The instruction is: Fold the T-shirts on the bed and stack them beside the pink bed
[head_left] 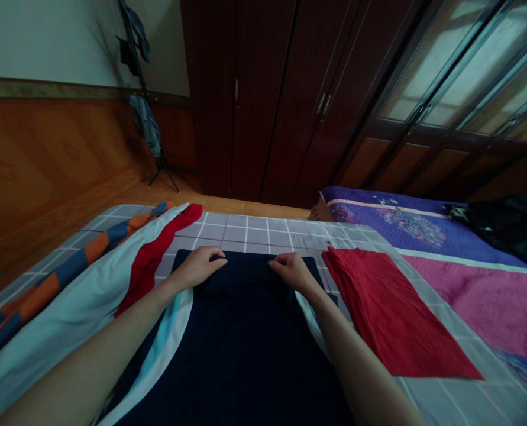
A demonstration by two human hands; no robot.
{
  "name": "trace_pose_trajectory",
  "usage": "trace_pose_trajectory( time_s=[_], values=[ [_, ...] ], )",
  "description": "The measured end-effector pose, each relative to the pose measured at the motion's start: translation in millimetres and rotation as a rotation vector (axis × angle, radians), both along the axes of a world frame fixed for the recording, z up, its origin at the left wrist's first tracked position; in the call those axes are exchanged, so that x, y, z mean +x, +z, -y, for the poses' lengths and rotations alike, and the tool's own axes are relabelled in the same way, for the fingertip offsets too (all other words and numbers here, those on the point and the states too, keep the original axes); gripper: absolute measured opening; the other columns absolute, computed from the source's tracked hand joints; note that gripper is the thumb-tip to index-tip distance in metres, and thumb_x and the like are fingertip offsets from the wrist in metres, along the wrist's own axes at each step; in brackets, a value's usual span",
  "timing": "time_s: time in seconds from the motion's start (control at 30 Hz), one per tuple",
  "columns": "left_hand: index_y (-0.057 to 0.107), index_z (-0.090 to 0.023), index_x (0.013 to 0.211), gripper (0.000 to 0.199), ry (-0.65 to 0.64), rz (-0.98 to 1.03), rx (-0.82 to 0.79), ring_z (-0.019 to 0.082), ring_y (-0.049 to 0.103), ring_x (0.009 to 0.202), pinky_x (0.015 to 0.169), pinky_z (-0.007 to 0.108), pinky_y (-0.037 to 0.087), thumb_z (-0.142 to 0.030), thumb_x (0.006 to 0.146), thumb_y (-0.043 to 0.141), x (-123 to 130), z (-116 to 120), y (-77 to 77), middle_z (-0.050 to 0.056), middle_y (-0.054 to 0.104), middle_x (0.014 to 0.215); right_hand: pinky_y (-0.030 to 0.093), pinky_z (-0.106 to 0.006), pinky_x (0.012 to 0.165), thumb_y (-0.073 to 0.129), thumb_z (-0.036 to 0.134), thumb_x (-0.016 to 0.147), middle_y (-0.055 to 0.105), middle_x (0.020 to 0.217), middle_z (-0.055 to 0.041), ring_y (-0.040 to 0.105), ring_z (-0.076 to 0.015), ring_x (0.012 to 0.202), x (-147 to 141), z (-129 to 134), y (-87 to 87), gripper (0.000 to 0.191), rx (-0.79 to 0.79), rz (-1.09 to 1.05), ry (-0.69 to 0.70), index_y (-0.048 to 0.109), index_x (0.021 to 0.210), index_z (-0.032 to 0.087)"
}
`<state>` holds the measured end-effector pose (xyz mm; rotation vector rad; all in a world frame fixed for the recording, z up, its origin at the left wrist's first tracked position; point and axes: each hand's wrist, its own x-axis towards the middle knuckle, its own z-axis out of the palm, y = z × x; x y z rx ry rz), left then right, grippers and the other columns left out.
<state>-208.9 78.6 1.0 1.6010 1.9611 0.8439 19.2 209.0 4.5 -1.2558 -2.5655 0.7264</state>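
Note:
A dark navy garment with white and light-blue side bands lies spread in front of me; I cannot tell its exact kind. My left hand is closed at the far edge of it, left of centre, with thumb and fingers pinched on the cloth. Across from it, my right hand pinches the same far edge on the right. Both forearms reach over the garment and cover parts of its side bands. To the right lies a folded red cloth, apart from my right hand.
Left of the garment, white and red clothing and an orange-blue striped cloth lie on the grey checked bedding. A purple-pink bedspread with a black item is at right. Behind stand a dark wardrobe and coat stand.

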Motion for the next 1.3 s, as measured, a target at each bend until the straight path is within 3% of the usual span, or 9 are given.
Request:
trace_pose_trajectory(
  time_s=[0.17, 0.3, 0.4, 0.6, 0.77, 0.9, 1.0, 1.17, 1.3],
  values=[
    [0.060, -0.016, 0.084, 0.027, 0.145, 0.079, 0.140, 0.018, 0.062, 0.069, 0.065, 0.027, 0.046, -0.039, 0.081, 0.047, -4, -11, -15.3, 0.002, 0.067, 0.077, 0.038, -0.021, 0.053, 0.033, 0.045, 0.091, 0.062, 0.066, -0.0008, 0.056, -0.0141, 0.062, -1, -11, -16.4, 0.045, 0.010, -0.142, -0.012, 0.066, 0.082, 0.016],
    [0.062, -0.018, 0.084, 0.019, 0.168, -0.022, 0.152, 0.020, 0.061, 0.075, 0.073, 0.032, 0.046, -0.033, 0.082, 0.051, 2, -11, -23.5, 0.003, 0.066, 0.079, 0.036, -0.024, 0.058, 0.042, 0.048, 0.088, 0.063, 0.067, -0.0017, 0.059, -0.0170, 0.067, -2, -9, -18.1, 0.039, 0.067, -0.093, -0.050, 0.068, 0.081, 0.021],
    [0.061, -0.018, 0.099, 0.021, 0.178, -0.222, 0.321, 0.022, 0.059, 0.092, 0.083, 0.034, 0.044, -0.029, 0.087, 0.048, 13, -5, -19.0, 0.007, 0.064, 0.099, 0.034, -0.026, 0.058, 0.045, 0.058, 0.084, 0.064, 0.065, -0.0045, 0.060, -0.0200, 0.068, 0, -7, -12.0, 0.045, 0.091, -0.031, -0.067, 0.069, 0.077, 0.020],
    [0.063, -0.018, 0.096, 0.017, -0.121, -0.654, 0.672, 0.017, 0.060, 0.085, 0.078, 0.033, 0.047, -0.018, 0.090, 0.047, 38, 9, -8.8, 0.006, 0.065, 0.090, 0.032, -0.024, 0.055, 0.051, 0.047, 0.084, 0.068, 0.072, -0.0012, 0.062, -0.0175, 0.069, 7, -10, -6.8, 0.030, 0.114, 0.139, 0.017, 0.069, 0.080, 0.023],
    [0.065, -0.021, 0.097, 0.020, -0.169, -0.813, 0.789, 0.019, 0.060, 0.092, 0.080, 0.034, 0.046, -0.015, 0.089, 0.047, 46, 15, -7.3, 0.006, 0.066, 0.096, 0.036, -0.025, 0.061, 0.045, 0.040, 0.089, 0.070, 0.089, -0.0018, 0.064, -0.0203, 0.084, 5, -5, -11.5, 0.027, 0.206, 0.136, -0.011, 0.069, 0.092, 0.026],
    [0.063, -0.019, 0.098, 0.023, -0.360, -0.860, 0.607, 0.018, 0.060, 0.086, 0.075, 0.033, 0.045, -0.014, 0.091, 0.043, 47, 12, -13.0, 0.005, 0.066, 0.092, 0.041, -0.030, 0.069, 0.044, 0.038, 0.090, 0.067, 0.095, -0.0076, 0.063, -0.0241, 0.087, 6, 2, -6.9, 0.030, 0.289, 0.146, -0.053, 0.067, 0.101, 0.022],
    [0.061, -0.016, 0.107, 0.023, -0.373, -0.821, 0.404, 0.022, 0.058, 0.101, 0.085, 0.036, 0.044, -0.024, 0.093, 0.044, 44, 7, -25.3, 0.009, 0.064, 0.104, 0.043, -0.035, 0.082, 0.043, 0.034, 0.090, 0.062, 0.110, -0.0124, 0.059, -0.0261, 0.098, 4, 10, -1.2, 0.036, 0.444, 0.062, -0.036, 0.057, 0.120, 0.017],
    [0.037, -0.018, 0.139, 0.057, -0.341, -0.737, 0.187, 0.026, 0.035, 0.133, 0.108, 0.045, 0.024, -0.048, 0.091, 0.044, 33, 2, -38.9, 0.013, 0.042, 0.142, 0.030, -0.043, 0.106, 0.044, 0.045, 0.091, 0.040, 0.143, -0.0132, 0.035, -0.0285, 0.131, -2, 22, -11.3, 0.053, 0.499, 0.022, 0.358, 0.045, 0.135, 0.016],
    [0.017, -0.024, 0.147, 0.069, -0.381, -0.676, 0.071, 0.025, 0.018, 0.140, 0.112, 0.047, 0.011, -0.059, 0.090, 0.033, 22, 2, -34.1, 0.009, 0.025, 0.152, 0.021, -0.049, 0.111, 0.034, 0.061, 0.089, 0.033, 0.147, -0.0162, 0.025, -0.0319, 0.137, 0, 19, -26.4, 0.072, 0.421, 0.164, 0.410, 0.036, 0.141, 0.010]
  ],
)
